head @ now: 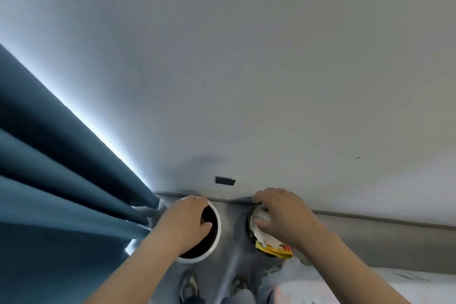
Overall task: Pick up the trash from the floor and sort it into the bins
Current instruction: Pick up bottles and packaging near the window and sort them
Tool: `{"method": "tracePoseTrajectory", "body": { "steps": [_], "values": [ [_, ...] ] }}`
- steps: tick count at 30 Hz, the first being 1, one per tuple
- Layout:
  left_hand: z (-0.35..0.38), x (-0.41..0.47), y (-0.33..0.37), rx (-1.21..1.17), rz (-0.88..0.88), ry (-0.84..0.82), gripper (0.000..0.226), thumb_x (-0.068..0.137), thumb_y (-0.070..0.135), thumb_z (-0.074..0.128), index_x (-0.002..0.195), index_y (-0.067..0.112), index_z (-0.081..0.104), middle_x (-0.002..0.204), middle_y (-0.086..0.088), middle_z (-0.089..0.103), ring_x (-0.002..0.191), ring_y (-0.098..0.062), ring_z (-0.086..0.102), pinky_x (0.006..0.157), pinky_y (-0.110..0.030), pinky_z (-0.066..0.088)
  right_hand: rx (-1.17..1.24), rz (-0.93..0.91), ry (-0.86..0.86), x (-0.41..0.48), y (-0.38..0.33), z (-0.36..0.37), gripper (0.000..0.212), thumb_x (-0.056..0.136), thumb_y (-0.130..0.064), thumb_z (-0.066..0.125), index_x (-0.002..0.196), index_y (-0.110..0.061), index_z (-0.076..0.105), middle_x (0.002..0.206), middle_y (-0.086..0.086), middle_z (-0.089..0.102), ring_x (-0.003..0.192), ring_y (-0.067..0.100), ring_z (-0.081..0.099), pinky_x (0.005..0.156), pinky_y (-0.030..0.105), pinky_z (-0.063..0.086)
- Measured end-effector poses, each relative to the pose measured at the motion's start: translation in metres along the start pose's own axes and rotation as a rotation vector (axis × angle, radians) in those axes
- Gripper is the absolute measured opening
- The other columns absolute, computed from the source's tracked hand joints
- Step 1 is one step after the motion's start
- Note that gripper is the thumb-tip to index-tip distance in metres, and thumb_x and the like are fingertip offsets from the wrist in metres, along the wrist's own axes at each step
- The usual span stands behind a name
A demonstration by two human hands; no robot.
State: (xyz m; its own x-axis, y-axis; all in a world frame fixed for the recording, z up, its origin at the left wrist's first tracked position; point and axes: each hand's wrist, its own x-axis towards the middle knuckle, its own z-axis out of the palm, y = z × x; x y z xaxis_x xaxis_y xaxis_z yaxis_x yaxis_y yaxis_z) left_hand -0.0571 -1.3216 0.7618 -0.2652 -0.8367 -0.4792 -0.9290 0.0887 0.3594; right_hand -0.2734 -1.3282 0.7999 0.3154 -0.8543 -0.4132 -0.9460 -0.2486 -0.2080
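The person is standing over two bins set against the wall [246, 57], both arms reaching down. The left hand [183, 223] is hovering over the white bin [217, 237], fingers lying loosely together and pointing into its dark mouth; whether it is holding anything cannot be told, since the palm faces down. The right hand [283, 215] is sitting on the dark bin [249, 217], fingers curled and pressing on crumpled white paper [261, 216], likely pushing it down so it stays inside. A yellow wrapper [274, 249] is sticking out over the near rim of that bin, under the wrist, so this bin seems close to full and the wrapper may slide back to the floor. Working both hands at once suggests each is serving its own bin, keeping the sorts apart.

A blue curtain [61, 180] is hanging just left of the white bin, its folds nearly touching the rim. A small dark plate [225, 180] is sitting on the wall above the bins. The person's shoes [188, 286] are standing just before the bins; nothing is blocking either mouth
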Motion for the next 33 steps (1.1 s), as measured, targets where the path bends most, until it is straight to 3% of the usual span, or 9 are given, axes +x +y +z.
{"method": "tracePoseTrajectory", "body": {
  "steps": [6,14,19,26,31,33],
  "values": [
    [-0.055,-0.050,-0.016,-0.117,-0.118,0.196,0.032,0.090,0.043,0.053,0.117,0.026,0.050,0.105,0.009,0.052,0.095,-0.012,0.053,0.079,-0.023,0.043,-0.050,-0.232,0.034,0.014,-0.055,-0.069,0.046,0.090,-0.038,0.056,0.134,-0.028,0.048,0.128,-0.007,0.056,0.119,0.014,0.050,0.097,0.026,0.040],
    [-0.098,-0.093,-0.008,-0.307,-0.420,0.504,0.042,0.090,0.042,0.055,0.129,0.031,0.048,0.127,0.013,0.053,0.096,-0.008,0.056,0.085,-0.023,0.047,-0.155,-0.606,0.088,0.048,-0.110,-0.138,0.049,0.089,-0.037,0.057,0.136,-0.029,0.046,0.136,-0.009,0.052,0.125,0.013,0.047,0.102,0.027,0.037],
    [-0.112,-0.140,-0.008,-0.289,-0.624,0.688,0.034,0.089,0.047,0.053,0.119,0.032,0.048,0.120,0.014,0.054,0.104,-0.009,0.054,0.091,-0.026,0.045,-0.226,-0.853,0.151,0.055,-0.163,-0.166,0.043,0.091,-0.036,0.055,0.133,-0.028,0.048,0.127,-0.008,0.056,0.118,0.015,0.050,0.097,0.027,0.042],
    [-0.139,-0.239,-0.011,-0.196,-0.882,0.956,0.043,0.089,0.048,0.053,0.129,0.034,0.045,0.128,0.017,0.050,0.107,-0.006,0.055,0.091,-0.015,0.038,-0.174,-1.182,0.227,0.026,-0.268,-0.189,0.040,0.091,-0.038,0.055,0.129,-0.027,0.051,0.122,-0.010,0.058,0.108,0.012,0.055,0.092,0.024,0.046],
    [-0.145,-0.327,-0.003,-0.134,-1.057,1.108,0.048,0.090,0.048,0.053,0.134,0.033,0.043,0.130,0.015,0.051,0.101,-0.008,0.058,0.091,-0.017,0.038,-0.155,-1.413,0.257,-0.025,-0.343,-0.200,0.046,0.093,-0.043,0.053,0.137,-0.031,0.043,0.135,-0.015,0.050,0.125,0.006,0.044,0.099,0.020,0.037],
    [-0.139,-0.363,0.001,-0.118,-1.116,1.168,0.047,0.089,0.047,0.054,0.132,0.033,0.044,0.127,0.013,0.052,0.103,-0.008,0.057,0.091,-0.019,0.041,-0.151,-1.503,0.281,-0.053,-0.371,-0.200,0.046,0.092,-0.043,0.053,0.136,-0.032,0.043,0.135,-0.015,0.049,0.123,0.006,0.045,0.098,0.019,0.036]
  ]
}}
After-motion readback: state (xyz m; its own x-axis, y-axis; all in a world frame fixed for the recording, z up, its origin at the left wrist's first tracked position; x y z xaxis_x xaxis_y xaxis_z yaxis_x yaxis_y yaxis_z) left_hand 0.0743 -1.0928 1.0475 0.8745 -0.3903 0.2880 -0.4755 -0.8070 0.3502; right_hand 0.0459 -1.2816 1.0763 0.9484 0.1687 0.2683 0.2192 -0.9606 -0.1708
